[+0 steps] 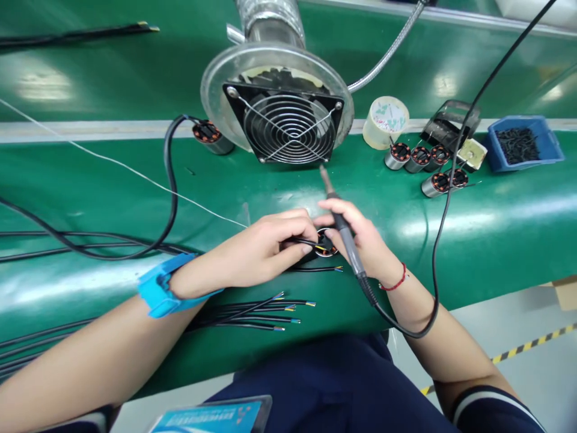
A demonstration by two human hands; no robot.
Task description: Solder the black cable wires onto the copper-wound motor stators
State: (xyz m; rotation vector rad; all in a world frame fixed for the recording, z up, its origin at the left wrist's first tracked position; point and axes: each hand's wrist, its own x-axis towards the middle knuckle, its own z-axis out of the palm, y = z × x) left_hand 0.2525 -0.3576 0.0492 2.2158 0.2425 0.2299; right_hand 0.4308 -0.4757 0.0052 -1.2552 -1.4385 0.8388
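Observation:
My left hand [261, 243] pinches a thin black cable [303, 242] with coloured leads against a small round motor stator [325, 246] on the green bench. A blue strap [160, 287] wraps that wrist. My right hand [363, 237] grips a soldering iron [342, 231], its tip pointing up and away toward the fan, while the fingers also touch the stator. The stator is mostly hidden between both hands.
A fume extractor fan [288, 123] stands just behind the hands. Several motor stators [421, 157], a tape roll [386, 120] and a blue bin of small black parts [525, 143] sit at right. Loose stripped cables [270, 310] lie near the front edge. One stator [210, 133] lies at left.

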